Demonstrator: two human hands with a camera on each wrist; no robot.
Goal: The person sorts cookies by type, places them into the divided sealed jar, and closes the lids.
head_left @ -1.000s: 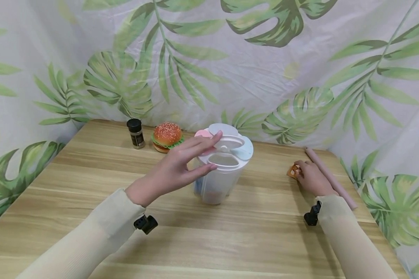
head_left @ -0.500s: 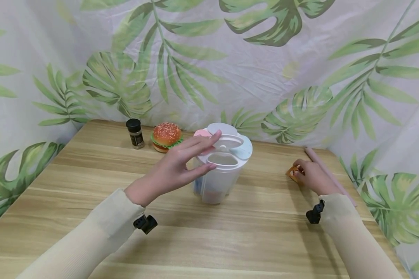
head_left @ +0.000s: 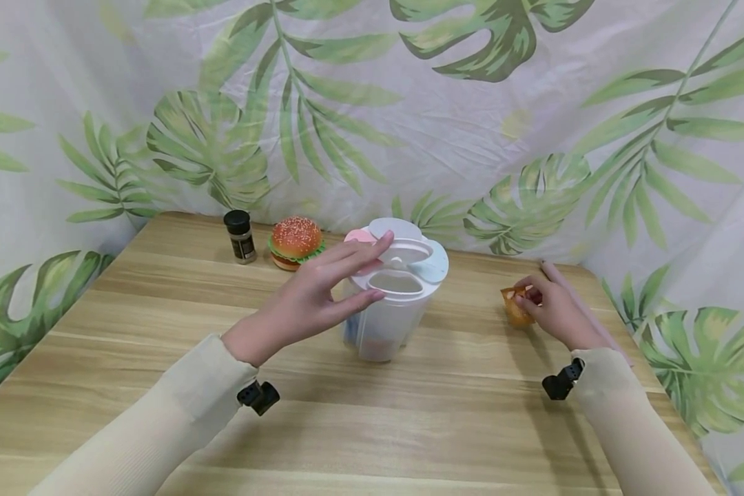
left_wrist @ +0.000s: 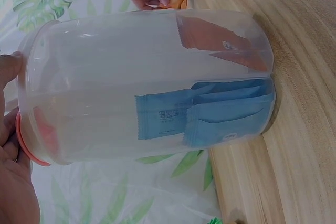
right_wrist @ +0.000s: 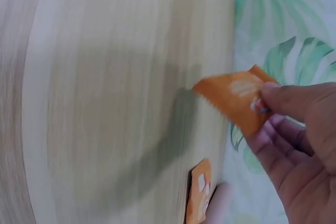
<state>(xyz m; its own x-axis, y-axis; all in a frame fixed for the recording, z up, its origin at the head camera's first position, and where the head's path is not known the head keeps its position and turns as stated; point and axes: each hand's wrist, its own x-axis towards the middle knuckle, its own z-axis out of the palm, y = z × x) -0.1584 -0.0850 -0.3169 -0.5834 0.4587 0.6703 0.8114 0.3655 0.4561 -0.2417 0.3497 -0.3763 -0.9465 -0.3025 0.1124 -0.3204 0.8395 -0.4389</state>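
A tall clear storage canister (head_left: pixel 387 327) with a white lid stands mid-table; its flaps are pastel, and two lid openings show. My left hand (head_left: pixel 300 300) rests at the lid, fingers extended across it and thumb at the front rim. In the left wrist view, blue packets (left_wrist: pixel 226 119) and an orange-red packet (left_wrist: pixel 218 38) lie in separate compartments at the canister's bottom. To the right, my right hand (head_left: pixel 558 310) pinches a small orange sachet (right_wrist: pixel 233 95) between thumb and fingers, above the table. Another orange sachet (right_wrist: pixel 199 190) lies on the table beneath it.
A black-capped spice jar (head_left: pixel 240 238) and a toy-like hamburger (head_left: pixel 296 241) stand at the back left. A pinkish rod (head_left: pixel 585 310) lies along the right side of the wooden table (head_left: pixel 359 427). Leaf-print cloth (head_left: pixel 459 138) hangs behind.
My right hand has lifted the orange sachet from the table and shifted slightly left, tilting it so it hangs down. My left hand and the canister have stayed in place.
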